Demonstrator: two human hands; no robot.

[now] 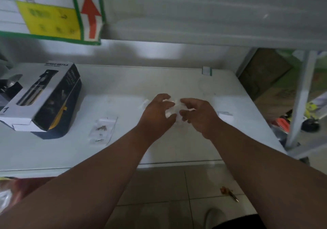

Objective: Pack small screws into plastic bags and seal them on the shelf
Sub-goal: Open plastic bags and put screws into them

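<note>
Both our hands meet over the middle of the white shelf (177,80), fingers curled around a clear plastic bag (170,108) that shows only as a pale, blurred patch between them. Our left hand (156,112) holds it with thumb and curled fingertips at the bag's left side; our right hand (199,112) pinches it from the right, its fingers (185,101) bent inward and narrow. What the held bag contains we cannot tell, as the motion blur hides it.

Well to the left of our left fingers and nearer the shelf's front edge, a second clear bag (103,131) lies flat on the surface, apart from both hands. Inside it we see a few small dark screws (101,128), a little cluster near its middle and one more toward its near end. Just beyond our right fingers, on the right, a pale flat piece (225,115) rests on the shelf; whether it is another bag we cannot tell.

Far left of our left hand stands a printed cardboard box (40,99) with a cut-out window, a bottle-shaped item visible inside. Above it, a green-bordered sign (53,14) with a yellow panel and a red arrow hangs from the upper level. Beyond the shelf post on the right sit brown cartons (263,72)
</note>
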